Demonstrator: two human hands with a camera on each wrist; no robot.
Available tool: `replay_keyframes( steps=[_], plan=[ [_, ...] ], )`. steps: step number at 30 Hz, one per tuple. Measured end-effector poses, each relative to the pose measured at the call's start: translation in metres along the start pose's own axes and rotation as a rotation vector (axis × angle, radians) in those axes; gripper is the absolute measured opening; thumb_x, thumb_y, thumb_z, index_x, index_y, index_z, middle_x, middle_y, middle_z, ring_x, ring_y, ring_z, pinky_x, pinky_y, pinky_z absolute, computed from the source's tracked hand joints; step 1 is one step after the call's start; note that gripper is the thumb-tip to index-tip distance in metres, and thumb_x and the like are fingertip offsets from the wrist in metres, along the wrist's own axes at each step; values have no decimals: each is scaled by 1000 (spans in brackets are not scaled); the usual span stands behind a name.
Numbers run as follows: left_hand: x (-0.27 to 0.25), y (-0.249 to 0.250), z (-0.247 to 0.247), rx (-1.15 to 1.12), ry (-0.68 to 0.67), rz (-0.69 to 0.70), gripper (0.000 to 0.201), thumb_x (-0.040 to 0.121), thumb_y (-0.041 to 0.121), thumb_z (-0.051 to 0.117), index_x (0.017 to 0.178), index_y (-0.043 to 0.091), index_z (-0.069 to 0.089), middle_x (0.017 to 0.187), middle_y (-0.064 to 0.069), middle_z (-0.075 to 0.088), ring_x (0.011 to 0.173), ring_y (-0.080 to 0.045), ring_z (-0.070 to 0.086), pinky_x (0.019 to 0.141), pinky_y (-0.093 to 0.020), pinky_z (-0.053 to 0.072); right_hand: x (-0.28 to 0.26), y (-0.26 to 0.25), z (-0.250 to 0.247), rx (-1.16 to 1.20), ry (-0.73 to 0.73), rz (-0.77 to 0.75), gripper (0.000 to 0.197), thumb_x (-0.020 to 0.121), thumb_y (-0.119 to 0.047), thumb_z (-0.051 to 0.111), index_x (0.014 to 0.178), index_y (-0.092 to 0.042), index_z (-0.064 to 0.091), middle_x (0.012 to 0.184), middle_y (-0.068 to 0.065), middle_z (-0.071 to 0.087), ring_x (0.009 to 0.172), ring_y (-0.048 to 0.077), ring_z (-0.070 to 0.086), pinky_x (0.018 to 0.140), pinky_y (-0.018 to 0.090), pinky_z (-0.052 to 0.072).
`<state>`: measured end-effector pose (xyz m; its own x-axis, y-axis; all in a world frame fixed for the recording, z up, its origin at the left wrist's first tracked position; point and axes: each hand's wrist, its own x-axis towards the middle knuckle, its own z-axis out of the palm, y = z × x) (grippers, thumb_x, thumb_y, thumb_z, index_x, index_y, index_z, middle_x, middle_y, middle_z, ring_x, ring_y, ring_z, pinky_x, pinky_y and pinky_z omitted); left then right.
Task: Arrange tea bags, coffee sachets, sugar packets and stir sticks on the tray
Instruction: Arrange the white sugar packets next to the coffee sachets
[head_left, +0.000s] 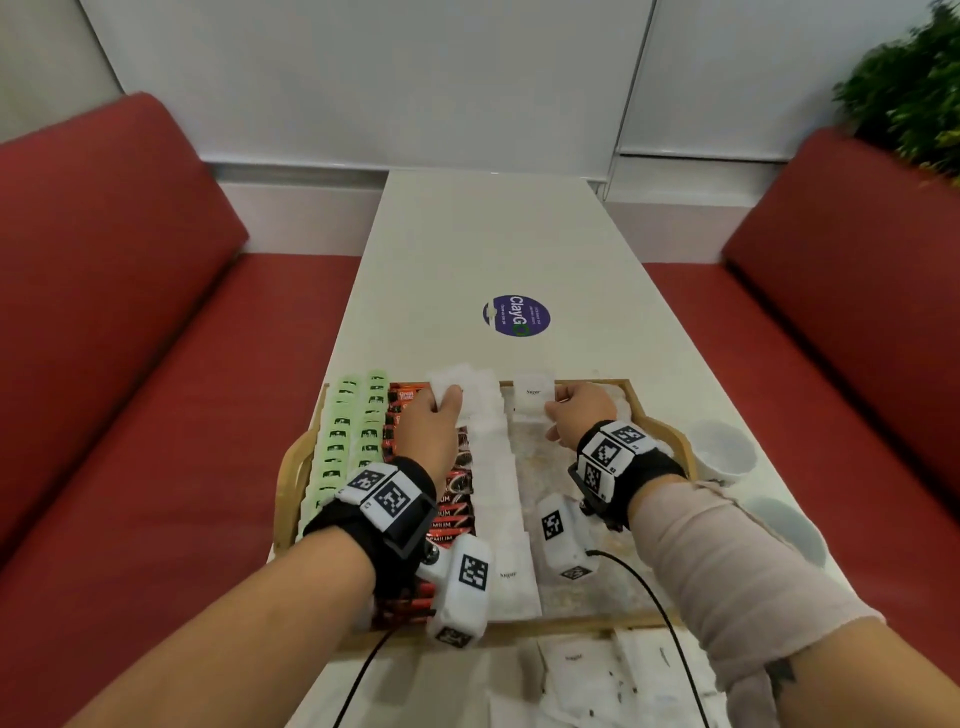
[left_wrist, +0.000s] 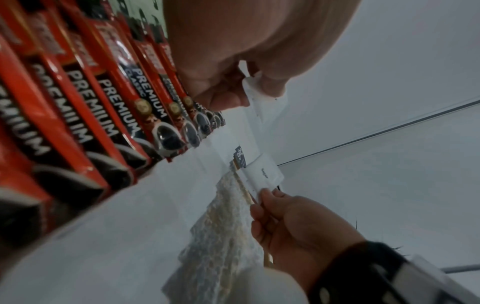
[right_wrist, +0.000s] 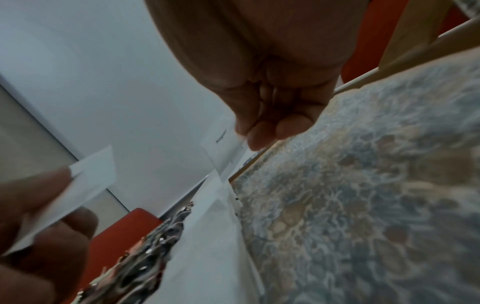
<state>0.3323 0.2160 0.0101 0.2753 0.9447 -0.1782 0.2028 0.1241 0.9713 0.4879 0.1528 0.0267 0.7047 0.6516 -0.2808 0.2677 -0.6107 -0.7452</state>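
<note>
Wood: a wooden tray (head_left: 670, 428) sits at the near end of the white worktop (head_left: 493, 244).
Rows: green tea bags (head_left: 343, 441) at the tray's left, red coffee sachets (head_left: 460, 499) next, then a row of white sugar packets (head_left: 501, 493); patterned tray floor to the right.
Left hand: left hand (head_left: 431, 421) at the tray's far edge, fingers pinching a white packet (head_left: 448, 387).
Right hand: right hand (head_left: 579, 413) near the far rim, fingers pinching a sugar packet (head_left: 534, 395) printed "Sugar".
Loose: more white packets (head_left: 576, 670) on the worktop, nearer than the tray.
Right side: a white cup (head_left: 724, 452) beside the tray.
</note>
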Motion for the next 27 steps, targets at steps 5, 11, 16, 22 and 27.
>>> replay_keyframes(
  steps=[5, 11, 16, 22, 27],
  plan=[
    [14, -3, 6, 4, -64, 2, 33, 98, 32, 46, 101, 1, 57, 84, -5, 56, 64, -17, 42, 70, -34, 40, 30, -4, 12, -105, -15, -5, 12, 87, -10, 57, 77, -16, 58, 96, 15, 70, 92, 33, 67, 83, 44, 55],
    [21, -2, 8, 9, -90, 18, 36, 97, 30, 49, 105, -5, 56, 88, -8, 56, 71, -19, 46, 70, -34, 43, 48, -9, 19, -224, -45, -6, 13, 86, -10, 58, 74, -15, 59, 86, 8, 62, 93, 32, 65, 83, 40, 55],
    [23, -6, 6, 19, -95, -6, 39, 97, 33, 50, 106, -5, 56, 90, -10, 55, 75, -18, 45, 71, -34, 42, 54, -7, 23, -296, -64, -8, 3, 87, -12, 59, 88, -13, 62, 94, 9, 63, 92, 29, 63, 80, 33, 52],
    [21, -3, 5, -6, -108, -6, 31, 97, 28, 51, 103, -1, 57, 89, -5, 58, 71, -17, 48, 73, -33, 45, 54, -6, 23, -261, -12, -22, 17, 86, -13, 64, 100, -5, 66, 109, 13, 67, 100, 32, 63, 84, 36, 53],
    [15, -2, 4, -93, -104, -31, 21, 90, 22, 64, 108, 12, 59, 89, 5, 63, 71, -5, 56, 60, -21, 45, 48, -7, 20, -231, 37, -24, 18, 86, -16, 63, 97, -3, 60, 111, 14, 66, 101, 31, 61, 81, 36, 50]
  ],
)
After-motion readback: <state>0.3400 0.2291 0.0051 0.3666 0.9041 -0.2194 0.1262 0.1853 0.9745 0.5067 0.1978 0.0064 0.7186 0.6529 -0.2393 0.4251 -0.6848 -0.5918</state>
